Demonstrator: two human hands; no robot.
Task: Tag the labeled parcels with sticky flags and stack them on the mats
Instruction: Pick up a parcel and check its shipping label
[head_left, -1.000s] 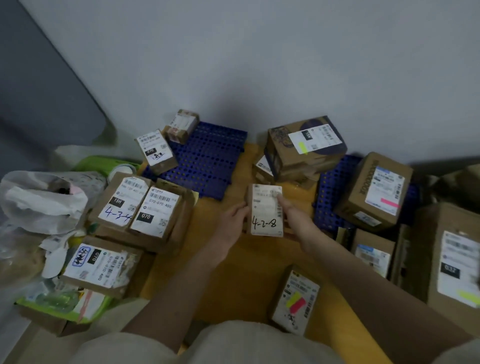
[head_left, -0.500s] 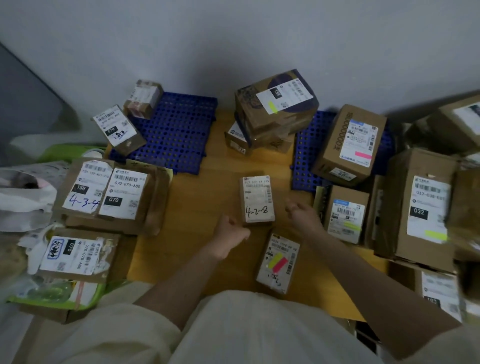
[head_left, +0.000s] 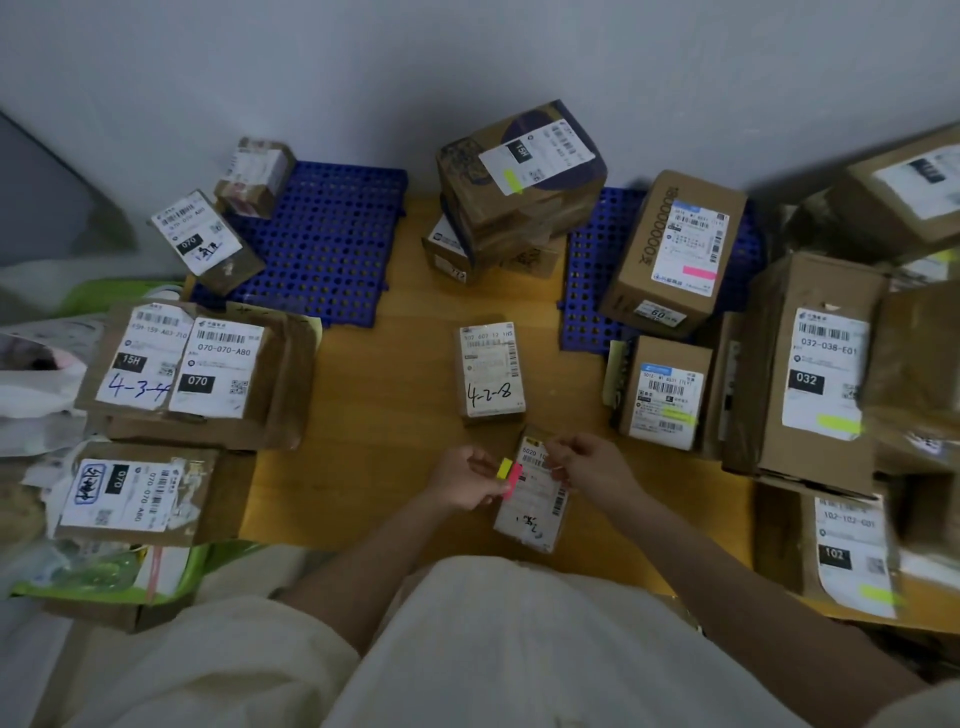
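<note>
Small flat cardboard parcel (head_left: 530, 501) near front edge of wooden tabletop (head_left: 384, 415), white label w/ barcodes and black scrawl, glossy tape. Above it, left hand (head_left: 465, 478) pinching sticky flags (head_left: 509, 474), one yellow, one pink, thin plastic strips; right hand (head_left: 584, 460), fingers curled, tips pinched just right of the flags, on what cannot tell. Just behind, upright little box marked "4-2-8" (head_left: 491, 371). Farther back, two blue perforated plastic mats (head_left: 332, 244); right mat carrying brown carton w/ pink flag (head_left: 675, 249). Stacked cartons w/ yellow flag (head_left: 519, 176) between mats.
</note>
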